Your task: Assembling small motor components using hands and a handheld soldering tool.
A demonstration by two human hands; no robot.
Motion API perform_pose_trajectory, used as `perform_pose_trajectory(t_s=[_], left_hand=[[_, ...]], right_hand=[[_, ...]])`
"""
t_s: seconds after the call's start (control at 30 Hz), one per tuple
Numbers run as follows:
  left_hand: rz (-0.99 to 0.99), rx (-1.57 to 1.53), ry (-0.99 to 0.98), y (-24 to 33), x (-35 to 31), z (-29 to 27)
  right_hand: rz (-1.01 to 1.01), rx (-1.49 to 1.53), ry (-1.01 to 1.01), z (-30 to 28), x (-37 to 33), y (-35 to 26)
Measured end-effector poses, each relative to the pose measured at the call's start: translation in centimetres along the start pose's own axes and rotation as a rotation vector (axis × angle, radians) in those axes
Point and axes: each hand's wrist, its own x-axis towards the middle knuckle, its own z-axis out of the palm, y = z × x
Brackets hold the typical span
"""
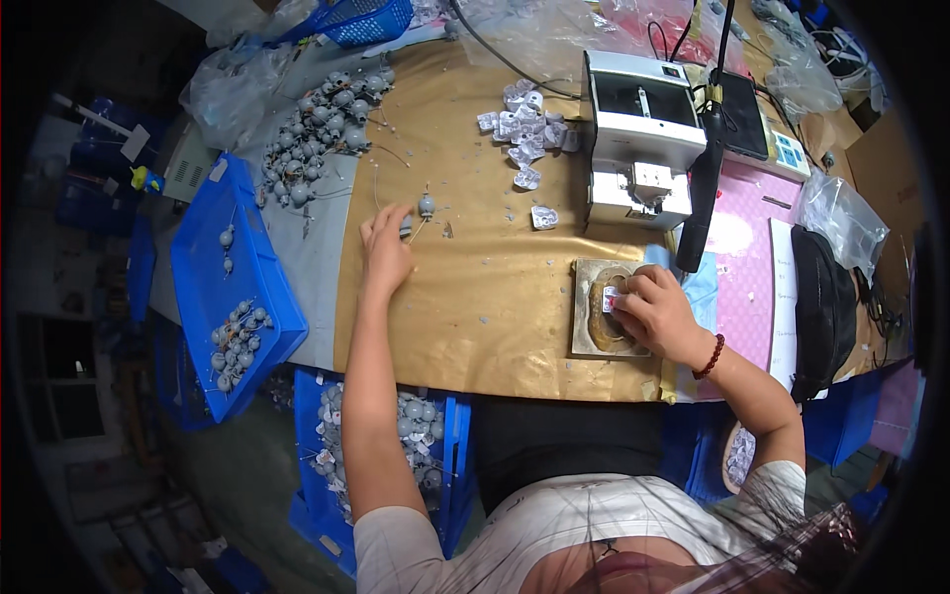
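My left hand (387, 249) rests on the brown table covering, its fingers curled against a small grey round part (406, 226) that they partly hide. Just beyond those fingertips stands a grey ball with thin wires (427, 205). On the right, my right hand (661, 313) is over a square metal block (584, 342) with an oval, brownish recess. Its fingers pinch the edge of a small white-and-red piece (610, 298) lying at that recess; the fingertips are partly hidden.
Clear plastic pieces (524, 129) lie scattered beyond the block, beside a white machine (643, 129). A heap of grey balls (322, 129) sits at the far left. A blue tray (262, 267) and a blue bin (455, 485) hold more. A black bag (821, 307) lies right.
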Motion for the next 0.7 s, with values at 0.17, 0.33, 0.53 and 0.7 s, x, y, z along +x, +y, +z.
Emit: perform_pose_trajectory(t_s=[0.17,0.33,0.53,0.7], left_hand=[[0.041,-0.078,-0.095,3.9,1.1,-5.6],[0.129,-0.291,-0.078,12.4,-1.0,-10.7],[0.159,-0.752,-0.212,20.5,-4.3,-12.4],[0.252,-0.832,-0.129,21.7,-5.2,-9.6]], right_hand=[[0.132,0.21,0.085,-1.9,0.7,-0.1],[-0.001,0.288,0.198,-5.5,4.6,-2.4],[0.005,0.772,-0.124,-6.8,6.7,-5.7],[0.459,1.394,-0.449,-6.9,3.5,-4.9]])
